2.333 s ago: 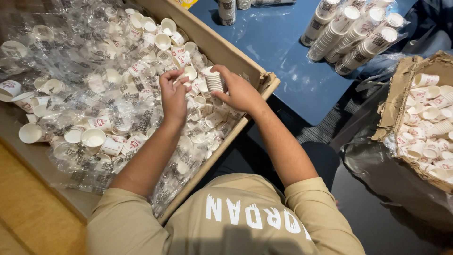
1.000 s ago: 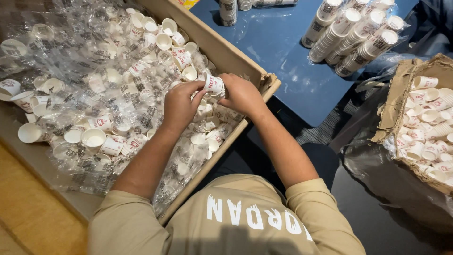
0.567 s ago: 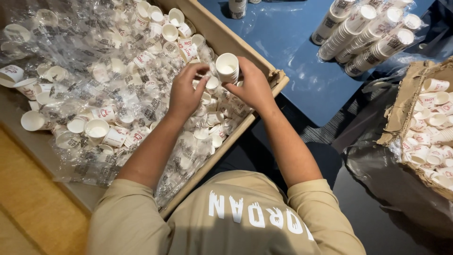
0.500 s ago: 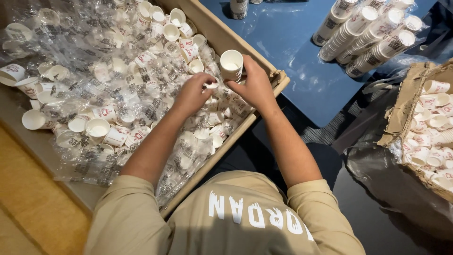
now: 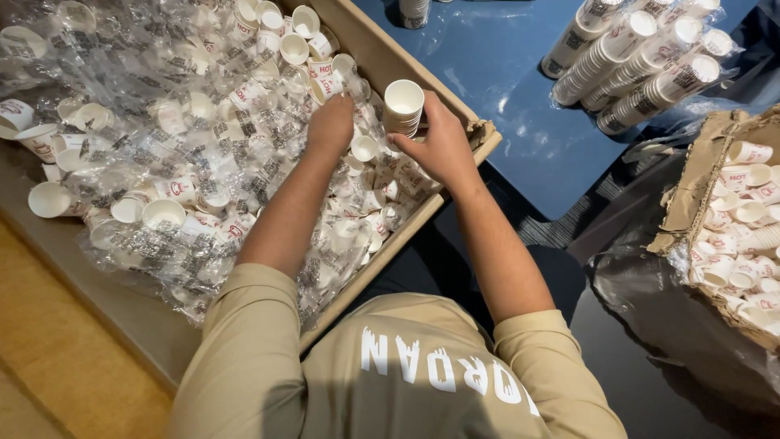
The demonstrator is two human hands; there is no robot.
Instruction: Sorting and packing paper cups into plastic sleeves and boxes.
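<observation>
Cup stack (image 5: 403, 106) upper centre, gripped in right hand (image 5: 443, 146) over cardboard box (image 5: 455, 114). Left hand (image 5: 329, 123) fingers closing into loose cups (image 5: 244, 122), contents unclear. Step: collecting. Next likely needs nesting another cup onto stack.

1. The left hand (image 5: 329, 123) reaches forward on a nearly straight, bare forearm, knuckles up, fingers curled downward.
2. The right hand (image 5: 443, 146) is raised beside it, wrist bent, thumb and fingers closed in a grip.
</observation>
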